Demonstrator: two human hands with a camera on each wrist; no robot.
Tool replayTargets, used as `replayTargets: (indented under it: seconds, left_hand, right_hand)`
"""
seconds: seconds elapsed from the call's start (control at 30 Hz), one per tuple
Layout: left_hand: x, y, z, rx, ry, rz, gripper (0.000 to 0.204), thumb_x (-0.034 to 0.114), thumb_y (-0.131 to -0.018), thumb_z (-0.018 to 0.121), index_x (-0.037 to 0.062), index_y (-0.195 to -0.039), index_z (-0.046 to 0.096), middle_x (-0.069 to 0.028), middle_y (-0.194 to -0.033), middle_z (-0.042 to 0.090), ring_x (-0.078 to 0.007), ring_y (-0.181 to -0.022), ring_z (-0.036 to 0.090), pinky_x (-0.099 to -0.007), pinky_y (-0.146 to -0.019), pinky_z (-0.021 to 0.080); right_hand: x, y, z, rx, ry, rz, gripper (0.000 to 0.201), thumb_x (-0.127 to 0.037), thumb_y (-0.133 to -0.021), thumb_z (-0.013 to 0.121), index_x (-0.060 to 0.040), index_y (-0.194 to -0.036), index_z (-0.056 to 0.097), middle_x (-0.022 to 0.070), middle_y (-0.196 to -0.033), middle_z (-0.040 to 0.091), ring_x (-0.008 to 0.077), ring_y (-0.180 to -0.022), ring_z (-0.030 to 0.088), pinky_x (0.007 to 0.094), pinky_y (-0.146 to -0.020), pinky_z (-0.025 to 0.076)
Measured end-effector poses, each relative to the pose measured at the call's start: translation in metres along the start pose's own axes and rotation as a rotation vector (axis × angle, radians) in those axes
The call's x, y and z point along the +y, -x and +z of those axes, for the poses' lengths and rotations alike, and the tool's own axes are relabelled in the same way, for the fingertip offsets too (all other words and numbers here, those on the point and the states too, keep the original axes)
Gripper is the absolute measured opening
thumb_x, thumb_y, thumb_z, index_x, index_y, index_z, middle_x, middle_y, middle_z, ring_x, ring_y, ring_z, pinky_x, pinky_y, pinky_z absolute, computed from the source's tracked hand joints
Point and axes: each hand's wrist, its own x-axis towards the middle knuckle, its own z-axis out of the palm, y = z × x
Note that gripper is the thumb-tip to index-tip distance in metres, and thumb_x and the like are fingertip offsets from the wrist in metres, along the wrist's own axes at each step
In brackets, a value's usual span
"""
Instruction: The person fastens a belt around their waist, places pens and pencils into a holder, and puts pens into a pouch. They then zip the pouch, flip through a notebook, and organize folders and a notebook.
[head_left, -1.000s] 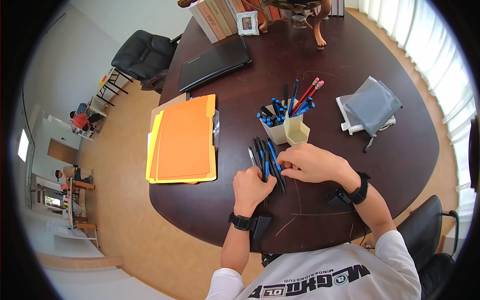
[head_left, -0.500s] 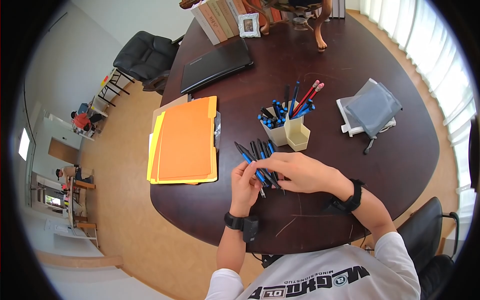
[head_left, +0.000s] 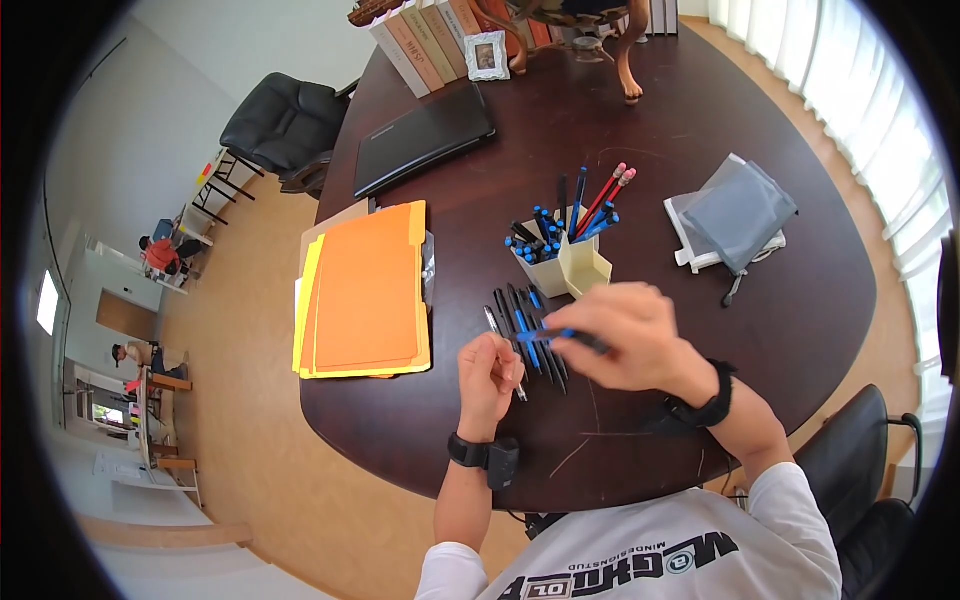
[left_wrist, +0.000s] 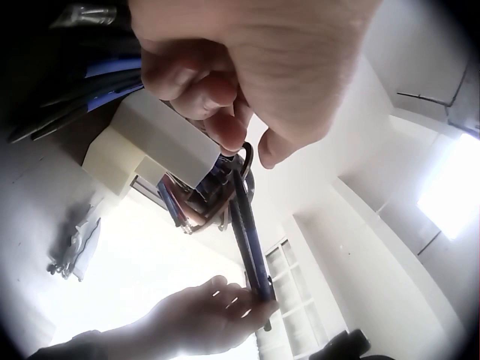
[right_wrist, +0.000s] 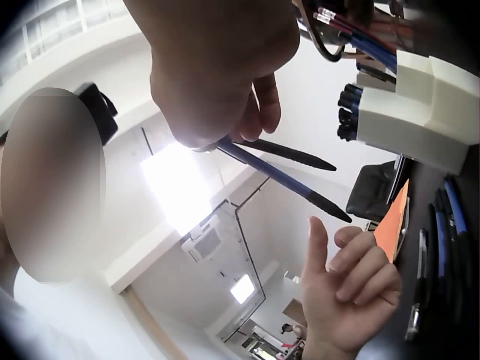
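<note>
My right hand (head_left: 628,338) pinches a blue pen (right_wrist: 281,178) and a black pen (right_wrist: 292,154) over the table (head_left: 640,475), between the pen holder (head_left: 542,274) and the near edge. The two splay apart, held by one end only, so I judge that a slackening pinch could let one swivel or drop. My left hand (head_left: 488,368) grips nothing, its fingers loosely bent close to the free tips; meeting those carelessly could knock the pens askew. The loose pens (head_left: 521,320) lie side by side beneath, on the near-edge side of the holder, and a brush from my left knuckles could set some rolling towards that edge. My right hand is also near the holder, so a wide swing might tip it and spill the crowded pens inside
</note>
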Motion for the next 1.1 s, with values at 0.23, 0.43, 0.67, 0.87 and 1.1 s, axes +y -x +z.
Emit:
replayTargets:
  seconds: [0.23, 0.43, 0.67, 0.87, 1.1]
  left_hand:
    - [0.004, -0.004, -0.002, 0.012, -0.144, 0.043, 0.034, 0.029, -0.104, 0.053, 0.0062, -0.079, 0.051, 0.0004, -0.059, 0.044, -0.0075, -0.046, 0.032, -0.0237, -0.046, 0.024]
    - [0.002, -0.005, -0.002, 0.024, -0.153, 0.035, 0.033, 0.028, -0.103, 0.053, 0.006, -0.078, 0.051, 0.0003, -0.059, 0.044, -0.0073, -0.046, 0.032, -0.0237, -0.045, 0.024]
    - [0.002, -0.005, -0.003, 0.024, -0.152, 0.036, 0.032, 0.027, -0.103, 0.053, 0.0059, -0.079, 0.051, 0.0002, -0.059, 0.044, -0.0069, -0.046, 0.032, -0.0237, -0.045, 0.024]
    - [0.003, -0.004, -0.001, 0.014, -0.145, 0.044, 0.031, 0.026, -0.103, 0.054, 0.0057, -0.08, 0.051, 0.0004, -0.059, 0.044, -0.0066, -0.045, 0.032, -0.0235, -0.045, 0.024]
    - [0.003, -0.004, -0.002, 0.007, -0.137, 0.053, 0.031, 0.026, -0.103, 0.055, 0.0055, -0.08, 0.051, 0.0004, -0.059, 0.044, -0.0065, -0.045, 0.032, -0.0236, -0.045, 0.024]
  right_hand:
    - [0.034, -0.007, -0.036, 0.484, 0.128, 0.285, 0.014, -0.001, -0.084, 0.074, 0.0011, -0.097, 0.069, 0.0068, -0.074, 0.066, 0.012, -0.06, 0.061, 0.0222, -0.056, 0.046]
    - [0.056, -0.002, -0.022, 0.485, 0.105, 0.421, 0.013, -0.006, -0.088, 0.073, 0.0017, -0.098, 0.07, 0.0046, -0.075, 0.067, 0.0098, -0.061, 0.061, 0.0224, -0.057, 0.047]
    - [0.058, 0.0, -0.018, 0.373, 0.073, 0.498, 0.017, -0.01, -0.088, 0.075, -0.0012, -0.102, 0.07, 0.0043, -0.076, 0.068, 0.0092, -0.058, 0.06, 0.0233, -0.055, 0.045]
    - [0.05, -0.002, -0.02, 0.426, -0.008, 0.478, 0.017, -0.007, -0.09, 0.072, 0.0003, -0.105, 0.069, 0.0049, -0.085, 0.069, 0.0072, -0.062, 0.061, 0.0212, -0.053, 0.047]
    - [0.038, -0.008, -0.028, 0.541, -0.035, 0.276, 0.018, 0.0, -0.091, 0.069, 0.0029, -0.108, 0.067, 0.0084, -0.095, 0.069, 0.006, -0.068, 0.061, 0.0201, -0.051, 0.049]
